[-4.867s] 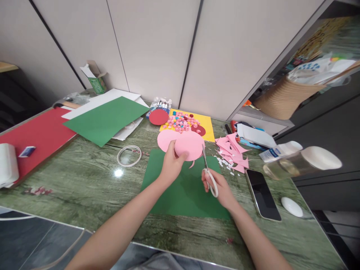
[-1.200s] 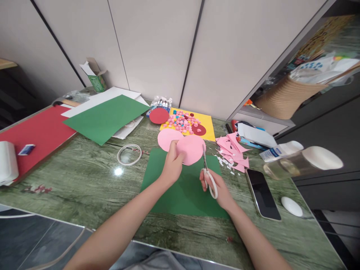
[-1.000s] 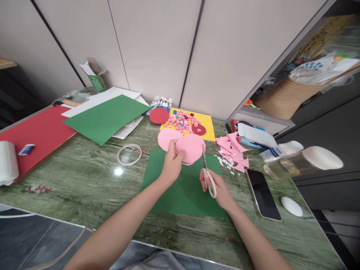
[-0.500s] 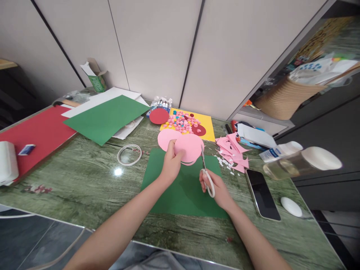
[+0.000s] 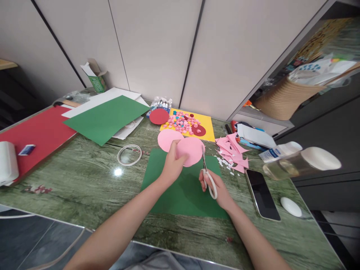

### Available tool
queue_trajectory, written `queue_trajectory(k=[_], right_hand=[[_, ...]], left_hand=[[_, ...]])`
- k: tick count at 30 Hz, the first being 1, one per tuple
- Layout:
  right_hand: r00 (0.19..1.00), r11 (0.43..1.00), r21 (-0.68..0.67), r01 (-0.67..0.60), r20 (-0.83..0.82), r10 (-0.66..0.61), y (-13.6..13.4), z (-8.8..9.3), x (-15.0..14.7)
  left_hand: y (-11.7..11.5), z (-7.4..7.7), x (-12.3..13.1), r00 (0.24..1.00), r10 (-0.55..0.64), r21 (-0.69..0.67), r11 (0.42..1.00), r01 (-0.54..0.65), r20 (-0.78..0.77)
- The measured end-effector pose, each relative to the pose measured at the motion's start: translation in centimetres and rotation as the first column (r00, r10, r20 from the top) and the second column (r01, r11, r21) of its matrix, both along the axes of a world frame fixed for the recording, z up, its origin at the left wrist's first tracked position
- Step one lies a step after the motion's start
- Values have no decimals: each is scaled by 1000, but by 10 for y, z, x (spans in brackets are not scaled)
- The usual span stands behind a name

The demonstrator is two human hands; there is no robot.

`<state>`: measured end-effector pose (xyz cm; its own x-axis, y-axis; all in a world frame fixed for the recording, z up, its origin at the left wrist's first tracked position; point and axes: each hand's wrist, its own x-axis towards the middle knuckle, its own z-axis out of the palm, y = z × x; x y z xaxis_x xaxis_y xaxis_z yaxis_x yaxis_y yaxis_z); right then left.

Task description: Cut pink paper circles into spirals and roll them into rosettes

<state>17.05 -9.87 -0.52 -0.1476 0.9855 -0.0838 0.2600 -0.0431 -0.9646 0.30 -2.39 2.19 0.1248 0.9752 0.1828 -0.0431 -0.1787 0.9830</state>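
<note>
Scissors (image 5: 208, 174) at pink circle's (image 5: 191, 150) right edge
Left hand (image 5: 172, 164) pinches circle, right hand (image 5: 216, 187) grips scissors; green sheet (image 5: 185, 195) below, second pink circle (image 5: 166, 138) behind.

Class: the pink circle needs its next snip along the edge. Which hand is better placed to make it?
Probably the right hand: it holds the scissors, blades at the pink circle edge. The left hand grips the circle.

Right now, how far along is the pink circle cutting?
One pink circle already lies finished on the table, with offcuts piled at the right. The left hand holds a second pink disc while the right hand works scissors along its right edge. Only trimming seems left.
</note>
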Motion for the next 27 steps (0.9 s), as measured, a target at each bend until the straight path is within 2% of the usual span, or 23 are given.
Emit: queue_trajectory(k=[15, 27], right_hand=[[1000, 1000, -9, 2, 23, -2, 1, -3, 0], [998, 1000, -15, -10, 56, 11, 1, -2, 0]], left_hand=[[3, -5, 2, 996, 78, -25, 997, -77, 40], [2, -3, 1, 993, 106, -27, 994, -105, 49]])
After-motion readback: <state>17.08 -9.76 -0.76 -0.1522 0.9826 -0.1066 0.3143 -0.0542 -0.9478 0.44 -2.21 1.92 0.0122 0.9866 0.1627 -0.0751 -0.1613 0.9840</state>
